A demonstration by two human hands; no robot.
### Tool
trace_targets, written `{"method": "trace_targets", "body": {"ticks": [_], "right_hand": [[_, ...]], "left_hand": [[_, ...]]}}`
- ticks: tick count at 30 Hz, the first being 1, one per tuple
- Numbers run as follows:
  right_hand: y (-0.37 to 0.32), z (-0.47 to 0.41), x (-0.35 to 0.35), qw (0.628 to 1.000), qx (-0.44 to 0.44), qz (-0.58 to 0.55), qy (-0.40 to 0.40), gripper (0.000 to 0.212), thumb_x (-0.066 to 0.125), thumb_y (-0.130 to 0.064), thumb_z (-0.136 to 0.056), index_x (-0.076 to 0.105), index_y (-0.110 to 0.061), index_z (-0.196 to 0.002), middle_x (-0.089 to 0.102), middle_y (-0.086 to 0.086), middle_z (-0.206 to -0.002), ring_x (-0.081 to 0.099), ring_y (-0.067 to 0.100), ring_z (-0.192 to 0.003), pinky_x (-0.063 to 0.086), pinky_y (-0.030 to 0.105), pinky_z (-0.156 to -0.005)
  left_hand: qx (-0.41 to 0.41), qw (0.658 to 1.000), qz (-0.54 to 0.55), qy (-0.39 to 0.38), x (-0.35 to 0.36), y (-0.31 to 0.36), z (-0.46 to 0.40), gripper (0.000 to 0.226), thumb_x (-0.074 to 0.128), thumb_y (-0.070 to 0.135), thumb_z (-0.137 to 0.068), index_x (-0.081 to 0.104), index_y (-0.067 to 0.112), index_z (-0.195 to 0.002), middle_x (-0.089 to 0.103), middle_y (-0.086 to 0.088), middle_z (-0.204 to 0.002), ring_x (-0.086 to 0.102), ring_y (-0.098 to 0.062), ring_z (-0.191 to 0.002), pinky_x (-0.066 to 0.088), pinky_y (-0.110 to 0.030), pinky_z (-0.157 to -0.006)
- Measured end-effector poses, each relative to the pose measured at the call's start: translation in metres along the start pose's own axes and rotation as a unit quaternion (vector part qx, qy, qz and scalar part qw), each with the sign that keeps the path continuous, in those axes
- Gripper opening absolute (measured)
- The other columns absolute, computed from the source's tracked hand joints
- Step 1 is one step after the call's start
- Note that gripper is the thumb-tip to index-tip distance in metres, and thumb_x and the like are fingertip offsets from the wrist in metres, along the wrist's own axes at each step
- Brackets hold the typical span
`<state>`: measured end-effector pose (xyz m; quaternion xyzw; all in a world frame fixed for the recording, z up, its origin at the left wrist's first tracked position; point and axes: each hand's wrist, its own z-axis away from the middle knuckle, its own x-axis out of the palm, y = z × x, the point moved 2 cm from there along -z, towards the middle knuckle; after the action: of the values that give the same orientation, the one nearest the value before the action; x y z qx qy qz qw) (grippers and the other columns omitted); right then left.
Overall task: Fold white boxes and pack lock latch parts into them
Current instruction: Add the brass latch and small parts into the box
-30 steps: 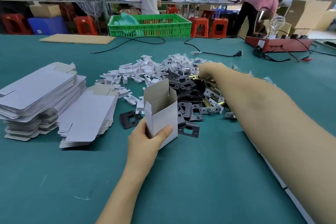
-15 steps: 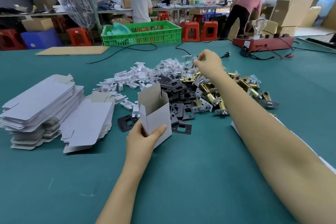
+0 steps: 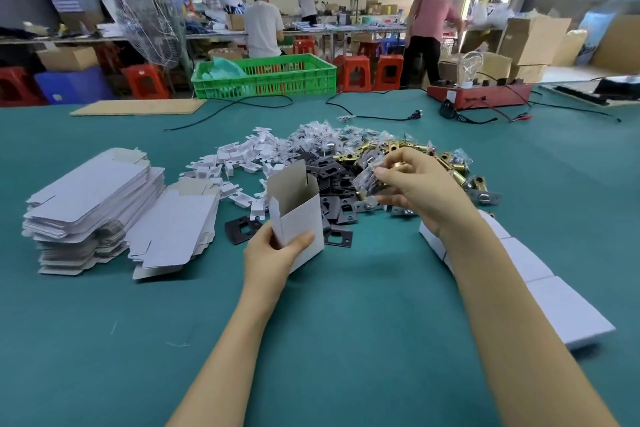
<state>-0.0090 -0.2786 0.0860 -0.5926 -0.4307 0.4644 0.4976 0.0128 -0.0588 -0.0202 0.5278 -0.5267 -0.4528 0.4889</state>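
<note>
We hold the white box [image 3: 298, 218] upright in our left hand [image 3: 273, 253], thumb across its front face and fingers curled behind it, so the grip is pinching the lower part of the box. Its top is open, the grey inner flap standing up at the back. The box sits just above the teal desk [image 3: 329, 340], near its middle, right in front of the pile of parts.

Our right hand [image 3: 419, 187] hovers over that pile, to the right of the box and apart from it. Its grip is closed on a small clear bag [image 3: 372, 178] with dark pieces inside, pinched between thumb and fingertips; we cannot tell exactly what the pieces are.

Under and behind the hands lie black plates [image 3: 341, 215], brass latch bodies [image 3: 377, 149] and more small clear bags [image 3: 318, 135], all heaped together. White plastic pieces [image 3: 239, 163] spread to the left of the heap. One black plate [image 3: 242, 229] lies alone just left of the box.

Two stacks of flat box blanks [image 3: 93, 204] rest on the left side of the desk. A row of closed white boxes [image 3: 554, 298] runs along under our right forearm. At the far edge we see a green crate [image 3: 263, 80], a sheet of cardboard [image 3: 138, 107], black cables [image 3: 363, 114] and a red device [image 3: 481, 95].
</note>
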Motion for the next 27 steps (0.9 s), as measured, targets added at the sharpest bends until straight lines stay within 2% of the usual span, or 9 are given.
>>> {"method": "trace_targets", "body": {"ticks": [3, 6, 7, 10, 13, 16, 19, 24, 27], "right_hand": [[-0.007, 0.006, 0.009, 0.997, -0.067, 0.025, -0.028, 0.012, 0.063, -0.004, -0.09, 0.061, -0.014, -0.084, 0.065, 0.002, -0.08, 0.062, 0.014, -0.072, 0.056, 0.028, -0.07], [-0.021, 0.011, 0.021, 0.984, -0.171, 0.036, -0.03, 0.016, 0.065, -0.002, -0.088, 0.064, -0.017, -0.084, 0.067, -0.006, -0.075, 0.061, 0.008, -0.071, 0.051, 0.021, -0.067], [-0.025, 0.012, 0.025, 0.98, -0.192, 0.038, -0.043, 0.015, 0.066, -0.002, -0.088, 0.064, -0.016, -0.085, 0.068, -0.006, -0.076, 0.063, 0.008, -0.072, 0.052, 0.021, -0.068], [-0.032, 0.016, 0.035, 0.967, -0.23, 0.066, -0.091, 0.009, 0.067, -0.001, -0.087, 0.065, -0.009, -0.089, 0.068, 0.009, -0.083, 0.063, 0.014, -0.076, 0.053, 0.027, -0.072], [-0.034, 0.017, 0.042, 0.949, -0.269, 0.133, -0.096, 0.007, 0.067, -0.003, -0.088, 0.066, -0.01, -0.09, 0.066, 0.002, -0.08, 0.062, 0.007, -0.074, 0.049, 0.02, -0.07], [-0.032, 0.017, 0.045, 0.929, -0.279, 0.222, -0.098, 0.006, 0.067, -0.007, -0.088, 0.068, -0.01, -0.093, 0.069, -0.001, -0.086, 0.064, 0.009, -0.084, 0.053, 0.027, -0.077], [-0.028, 0.017, 0.046, 0.914, -0.285, 0.275, -0.091, 0.01, 0.066, -0.01, -0.089, 0.066, -0.011, -0.099, 0.069, -0.002, -0.09, 0.063, 0.009, -0.086, 0.051, 0.027, -0.079], [-0.025, 0.018, 0.052, 0.909, -0.275, 0.292, -0.112, 0.02, 0.066, -0.013, -0.089, 0.062, -0.012, -0.109, 0.068, -0.002, -0.093, 0.063, 0.009, -0.09, 0.052, 0.029, -0.081], [-0.024, 0.016, 0.049, 0.913, -0.288, 0.276, -0.089, 0.017, 0.067, -0.014, -0.088, 0.066, -0.012, -0.105, 0.069, -0.003, -0.091, 0.063, 0.003, -0.087, 0.052, 0.024, -0.079]], "left_hand": [[-0.01, 0.998, 0.041, -0.056, 0.004, 0.003, 0.001, 0.032, 0.087, 0.011, -0.069, 0.073, 0.025, -0.095, 0.077, 0.007, -0.094, 0.072, -0.01, -0.086, 0.057, -0.022, -0.07], [-0.008, 0.992, 0.006, -0.123, 0.009, 0.004, 0.003, 0.03, 0.082, 0.018, -0.063, 0.076, 0.029, -0.09, 0.077, 0.003, -0.095, 0.072, -0.013, -0.088, 0.059, -0.025, -0.074], [-0.004, 0.99, -0.006, -0.14, 0.01, 0.003, 0.004, 0.03, 0.081, 0.019, -0.063, 0.076, 0.03, -0.091, 0.077, 0.004, -0.095, 0.072, -0.013, -0.088, 0.058, -0.023, -0.073], [-0.003, 0.987, -0.008, -0.162, 0.011, 0.003, 0.005, 0.032, 0.08, 0.02, -0.065, 0.075, 0.031, -0.095, 0.076, 0.005, -0.097, 0.071, -0.011, -0.09, 0.055, -0.019, -0.071], [-0.002, 0.985, -0.001, -0.17, 0.012, 0.005, 0.006, 0.033, 0.08, 0.02, -0.067, 0.075, 0.036, -0.095, 0.076, 0.005, -0.098, 0.071, -0.011, -0.09, 0.053, -0.018, -0.07], [-0.007, 0.986, 0.008, -0.168, 0.012, 0.006, 0.006, 0.033, 0.08, 0.02, -0.067, 0.075, 0.033, -0.096, 0.076, 0.004, -0.099, 0.071, -0.013, -0.092, 0.054, -0.019, -0.071], [-0.005, 0.985, 0.012, -0.169, 0.012, 0.007, 0.007, 0.035, 0.08, 0.02, -0.067, 0.074, 0.039, -0.096, 0.076, 0.006, -0.099, 0.071, -0.01, -0.091, 0.054, -0.019, -0.071], [-0.01, 0.985, 0.042, -0.167, 0.012, 0.008, 0.007, 0.033, 0.079, 0.02, -0.069, 0.075, 0.037, -0.096, 0.076, 0.004, -0.099, 0.071, -0.01, -0.091, 0.053, -0.018, -0.07], [-0.009, 0.984, 0.05, -0.17, 0.011, 0.007, 0.007, 0.029, 0.078, 0.02, -0.071, 0.076, 0.031, -0.098, 0.076, 0.002, -0.1, 0.072, -0.011, -0.091, 0.053, -0.017, -0.07]]}}
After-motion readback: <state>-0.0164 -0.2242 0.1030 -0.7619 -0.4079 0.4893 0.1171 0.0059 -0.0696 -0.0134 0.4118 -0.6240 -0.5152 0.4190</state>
